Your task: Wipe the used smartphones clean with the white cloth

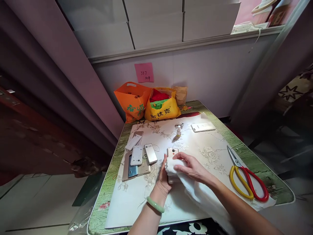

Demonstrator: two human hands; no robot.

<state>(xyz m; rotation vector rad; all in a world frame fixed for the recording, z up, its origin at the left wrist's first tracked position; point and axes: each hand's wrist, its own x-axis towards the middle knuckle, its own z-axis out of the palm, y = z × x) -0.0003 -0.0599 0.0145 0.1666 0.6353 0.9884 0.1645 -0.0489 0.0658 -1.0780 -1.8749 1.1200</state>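
Note:
A phone in a patterned pale case [172, 152] is gripped along its left side by my left hand [164, 178], its camera end showing at the top. Pinched in my right hand [192, 168] is a white cloth [189, 184], pressed over the middle of the phone's back and trailing down to the right. The cloth covers much of the phone. Left of my hands lies a loose pile of several phones, with a white phone [137, 155] and a silver phone [150, 153] on top. Beyond my hands stands a small bottle [178, 131].
Large scissors [242, 179] with yellow and red handles lie at the right. Another phone [203, 127] rests at the back right. An orange bag [133, 102] and a stuffed yellow bag [162, 109] stand against the wall. A patterned white cover [137, 202] lies over the table [105, 195].

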